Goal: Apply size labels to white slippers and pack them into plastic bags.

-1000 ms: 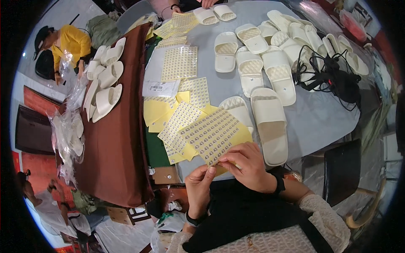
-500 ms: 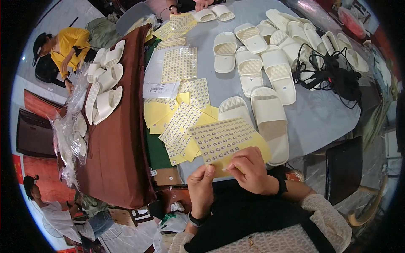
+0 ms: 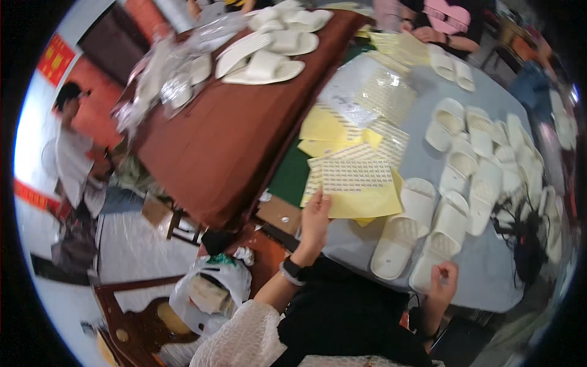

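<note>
Holding the near edge of a sticker sheet (image 3: 356,176) with your left hand (image 3: 315,219), you pinch its corner between thumb and fingers; the sheet lies flat on the tabletop (image 3: 483,269), yellow backing paper with a grid of small pale labels on top. Your right hand (image 3: 444,276) sits at the tabletop's near edge, fingers curled in, right at the heel of a cream slipper (image 3: 441,238); cannot tell if it grips anything. A second cream slipper (image 3: 406,226) lies just beside that one, touching the sticker sheet's right edge. Both are smooth moulded foam, open-toed, ridged insoles. More sticker sheets (image 3: 342,131) fan out behind yours, overlapping, some glossy under clear film. Rows of matching slippers (image 3: 483,153) crowd the right side of the grey tabletop. A tangle of black cord (image 3: 529,244) lies far right. To the left sits a brown cloth-covered table (image 3: 226,134) with more slippers (image 3: 269,52) and crinkled clear plastic bags (image 3: 165,79). A dark wristband (image 3: 292,270) is on your left wrist. A white plastic bag (image 3: 211,290) hangs by a wooden chair (image 3: 131,312) below. Another person (image 3: 70,159) stands far left; someone in pink (image 3: 449,21) sits at the far end.
</note>
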Action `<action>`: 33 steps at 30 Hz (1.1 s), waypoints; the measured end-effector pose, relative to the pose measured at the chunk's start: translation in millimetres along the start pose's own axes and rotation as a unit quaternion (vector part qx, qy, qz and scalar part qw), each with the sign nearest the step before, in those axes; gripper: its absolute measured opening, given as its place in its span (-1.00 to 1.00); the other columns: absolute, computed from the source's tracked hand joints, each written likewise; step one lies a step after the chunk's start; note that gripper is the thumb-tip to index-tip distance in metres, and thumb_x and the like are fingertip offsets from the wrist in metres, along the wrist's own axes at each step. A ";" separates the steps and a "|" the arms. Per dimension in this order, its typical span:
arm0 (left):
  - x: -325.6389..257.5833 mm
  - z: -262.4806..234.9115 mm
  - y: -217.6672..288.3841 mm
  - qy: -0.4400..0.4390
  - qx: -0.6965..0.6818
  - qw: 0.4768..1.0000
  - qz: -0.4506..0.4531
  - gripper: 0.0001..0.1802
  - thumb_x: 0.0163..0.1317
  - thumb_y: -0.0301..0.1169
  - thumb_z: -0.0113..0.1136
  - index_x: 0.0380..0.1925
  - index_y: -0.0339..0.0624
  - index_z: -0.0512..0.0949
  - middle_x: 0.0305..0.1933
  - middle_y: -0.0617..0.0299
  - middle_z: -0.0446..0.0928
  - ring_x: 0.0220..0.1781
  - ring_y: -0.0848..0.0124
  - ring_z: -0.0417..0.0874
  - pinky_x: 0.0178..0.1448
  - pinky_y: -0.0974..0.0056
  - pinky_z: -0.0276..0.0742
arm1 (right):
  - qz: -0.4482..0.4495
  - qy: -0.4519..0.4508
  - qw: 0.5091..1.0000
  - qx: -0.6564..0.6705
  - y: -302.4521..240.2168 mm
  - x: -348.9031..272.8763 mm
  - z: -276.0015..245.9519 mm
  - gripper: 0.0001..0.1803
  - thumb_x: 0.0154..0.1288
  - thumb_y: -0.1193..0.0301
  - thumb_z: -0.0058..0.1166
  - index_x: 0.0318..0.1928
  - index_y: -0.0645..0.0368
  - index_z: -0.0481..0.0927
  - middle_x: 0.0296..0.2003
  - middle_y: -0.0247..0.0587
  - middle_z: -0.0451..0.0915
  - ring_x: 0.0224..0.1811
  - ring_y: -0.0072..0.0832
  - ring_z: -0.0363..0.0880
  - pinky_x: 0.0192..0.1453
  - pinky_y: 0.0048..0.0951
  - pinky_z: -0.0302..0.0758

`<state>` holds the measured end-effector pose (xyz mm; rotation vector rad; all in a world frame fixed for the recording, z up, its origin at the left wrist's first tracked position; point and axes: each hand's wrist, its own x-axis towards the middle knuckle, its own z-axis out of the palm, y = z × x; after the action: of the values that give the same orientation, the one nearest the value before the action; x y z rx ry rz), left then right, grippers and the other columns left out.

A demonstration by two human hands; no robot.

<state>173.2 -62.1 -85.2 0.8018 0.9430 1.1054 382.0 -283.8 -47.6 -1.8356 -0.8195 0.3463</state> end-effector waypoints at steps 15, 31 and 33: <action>-51.8 29.8 -4.6 -0.124 0.581 0.759 0.266 -0.48 0.04 -0.56 0.21 0.08 -0.09 0.45 0.29 -0.04 0.26 0.39 -0.07 0.12 0.34 -0.02 0.10 | -0.026 -0.133 0.974 -0.180 25.2 40.0 -31.4 -0.86 0.06 0.43 0.11 -0.40 0.23 0.49 -0.48 -0.08 0.46 -0.37 -0.15 0.46 -0.26 -0.28 0.39; -59.3 50.9 -40.2 -0.212 0.506 0.796 0.257 -0.49 0.04 -0.48 0.14 0.07 -0.21 0.38 0.32 -0.05 0.16 0.44 -0.02 -0.02 0.43 -0.02 0.01 | -0.044 -0.326 0.914 -0.238 12.7 50.6 -36.5 -0.79 0.09 0.43 0.22 -0.35 0.30 0.50 -0.58 -0.19 0.42 -0.52 -0.40 0.31 -0.38 -0.36 0.38; -52.6 52.2 -19.4 -0.202 0.489 0.813 0.242 -0.54 0.06 -0.48 0.13 0.03 -0.26 0.39 0.31 -0.06 0.18 0.45 -0.02 -0.05 0.42 -0.01 0.02 | -0.064 -0.350 0.901 -0.249 23.5 60.9 -35.9 -0.78 0.08 0.42 0.23 -0.35 0.30 0.50 -0.56 -0.19 0.43 -0.51 -0.41 0.33 -0.37 -0.36 0.39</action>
<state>219.4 -121.4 -70.7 2.1351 0.9342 0.7436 455.7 -273.0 -45.8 -2.1257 -1.6377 0.7948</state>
